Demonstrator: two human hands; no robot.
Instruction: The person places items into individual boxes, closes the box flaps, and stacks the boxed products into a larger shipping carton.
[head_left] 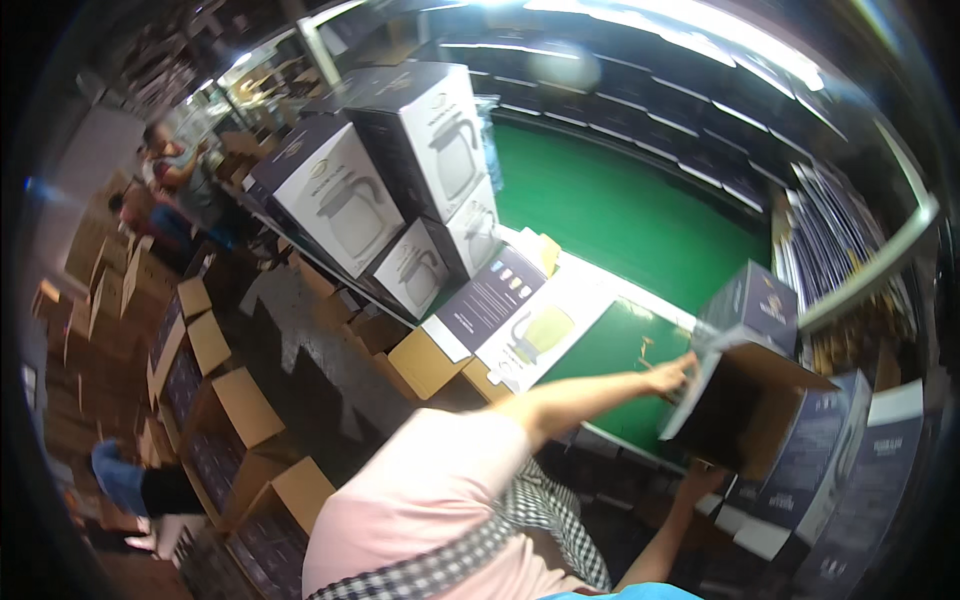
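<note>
An open printed carton (738, 400), dark inside with brown cardboard walls, is tilted with its mouth toward me at the right end of the green bench. My left hand (672, 376) reaches across and grips the carton's left wall. Lower down, my right hand (705, 480) holds its bottom edge, with the fingers partly hidden. Behind it stands a closed dark-and-white box (752, 305). A flattened printed carton (545, 325), showing a kettle-like jug, lies on the bench left of my left hand.
Finished jug boxes (440, 150) are stacked at the bench's far left. Flat cartons (825, 235) stand in a rack at right, with more folded cartons (820, 450) below. Open brown shipping boxes (245, 410) line the floor at left. Co-workers (180, 175) stand in the left background.
</note>
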